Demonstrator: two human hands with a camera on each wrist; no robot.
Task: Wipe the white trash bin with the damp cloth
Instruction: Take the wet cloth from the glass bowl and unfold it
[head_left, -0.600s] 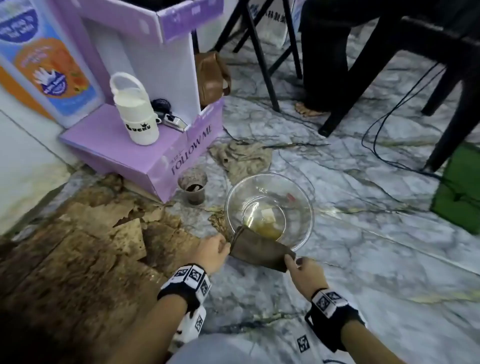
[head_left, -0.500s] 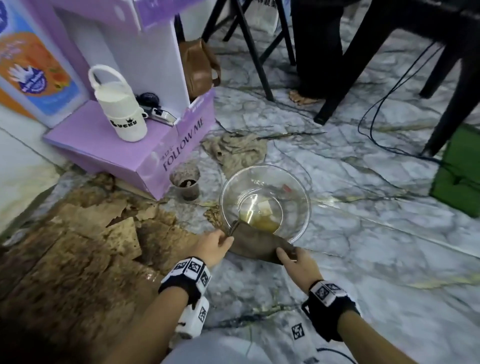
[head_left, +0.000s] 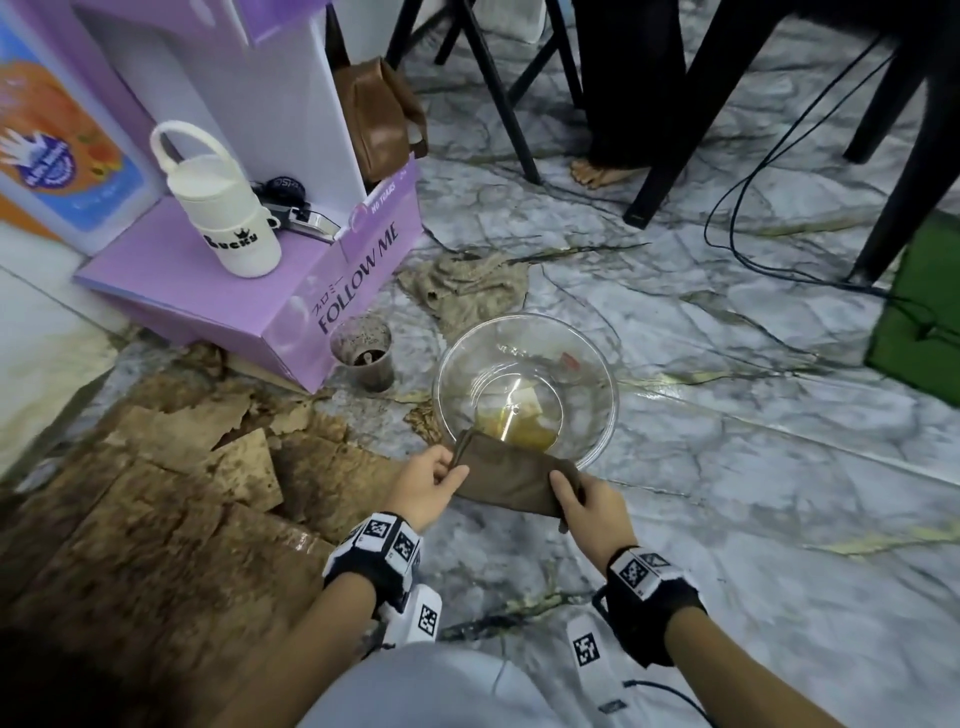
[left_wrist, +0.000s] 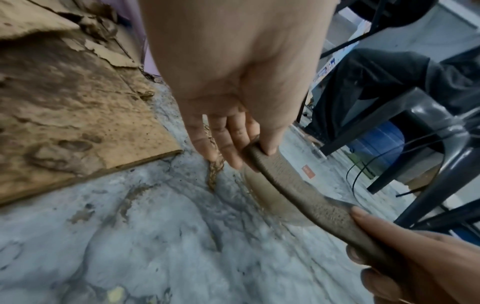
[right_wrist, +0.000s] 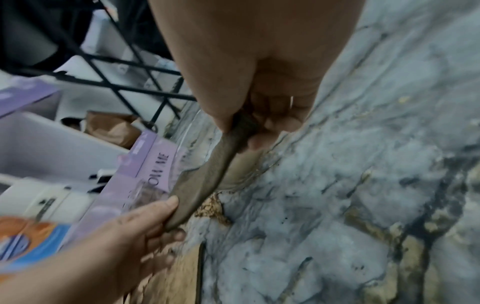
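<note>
Damp cloth (head_left: 511, 480): brown, folded flat, stretched btwn both hands at glass bowl's (head_left: 597, 374) near rim, prob. touching.

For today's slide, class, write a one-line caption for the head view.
Both hands, left hand and right hand, hold a folded brown cloth at the near rim of a glass bowl on the marble floor.
</note>
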